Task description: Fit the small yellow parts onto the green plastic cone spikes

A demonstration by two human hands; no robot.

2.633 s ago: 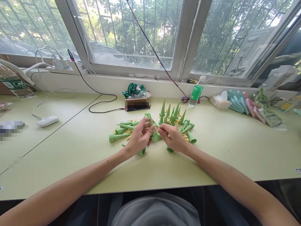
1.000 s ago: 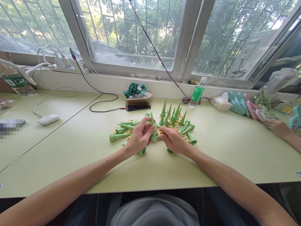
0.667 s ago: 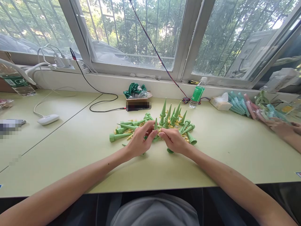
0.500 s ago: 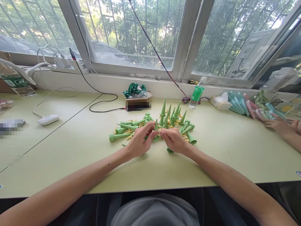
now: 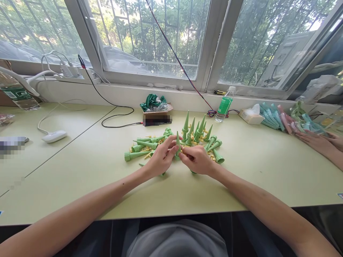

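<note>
My left hand (image 5: 162, 159) is closed around a green watering spike (image 5: 178, 142), which it holds upright with the point up. My right hand (image 5: 197, 159) is pinched against the side of that spike, on a small yellow valve (image 5: 184, 151) mostly covered by the fingers. Behind the hands stand several upright green spikes (image 5: 199, 134) with yellow pieces at their sides. Loose green spikes (image 5: 135, 155) and yellow pieces lie to the left. More spikes (image 5: 218, 156) lie to the right, and a green cap (image 5: 193, 172) is partly hidden below my right hand.
A small box with green plastic wrapping (image 5: 155, 104) is at the back, near a water bottle (image 5: 224, 105) and a tissue box (image 5: 251, 116). Bagged coloured items (image 5: 282, 119) and another person's hands (image 5: 313, 139) are at the right. A white mouse (image 5: 55, 136) lies left.
My right fingers have shifted slightly down and left against the spike, and more of the spike shows. The other person's hand at the right has moved a little left.
</note>
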